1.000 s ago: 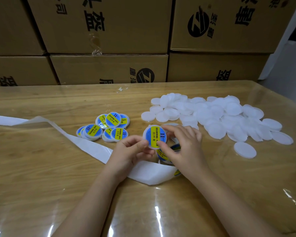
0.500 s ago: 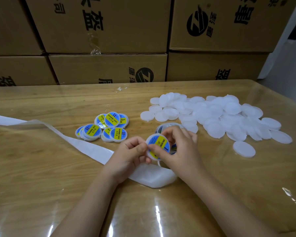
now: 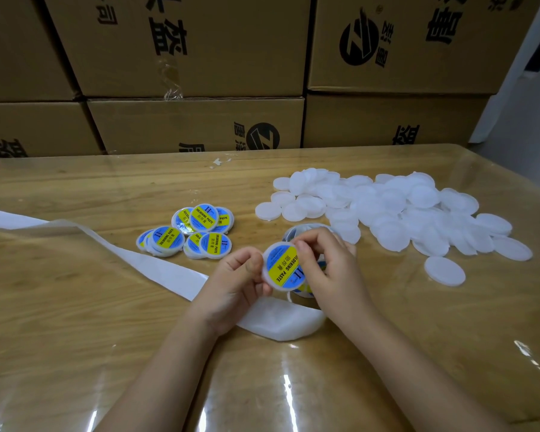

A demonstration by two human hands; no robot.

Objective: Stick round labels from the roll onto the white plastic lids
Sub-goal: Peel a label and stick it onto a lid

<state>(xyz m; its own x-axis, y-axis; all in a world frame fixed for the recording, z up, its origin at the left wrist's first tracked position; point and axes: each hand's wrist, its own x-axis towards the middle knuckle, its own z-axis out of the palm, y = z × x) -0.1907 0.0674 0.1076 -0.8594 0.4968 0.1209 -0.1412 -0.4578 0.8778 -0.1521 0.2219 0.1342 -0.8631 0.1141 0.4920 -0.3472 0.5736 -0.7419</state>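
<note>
A white plastic lid with a blue and yellow round label (image 3: 282, 265) is held between both hands just above the table. My left hand (image 3: 236, 283) pinches its left rim with thumb and fingers. My right hand (image 3: 326, 269) holds its right edge, fingertips on the label's upper right. The label roll (image 3: 306, 232) stands mostly hidden behind my right hand. A pile of several bare white lids (image 3: 396, 213) lies to the right. Several labelled lids (image 3: 190, 233) lie in a cluster to the left.
White backing strip (image 3: 156, 269) runs from the roll under my hands off to the left edge. The wooden table (image 3: 75, 322) has a clear plastic cover. Stacked cardboard boxes (image 3: 200, 123) wall off the far side. One bare lid (image 3: 445, 271) lies apart at the right.
The labelled lid has come down from in front of the roll toward me and turned, its text now running diagonally. Both hands stayed on it.
</note>
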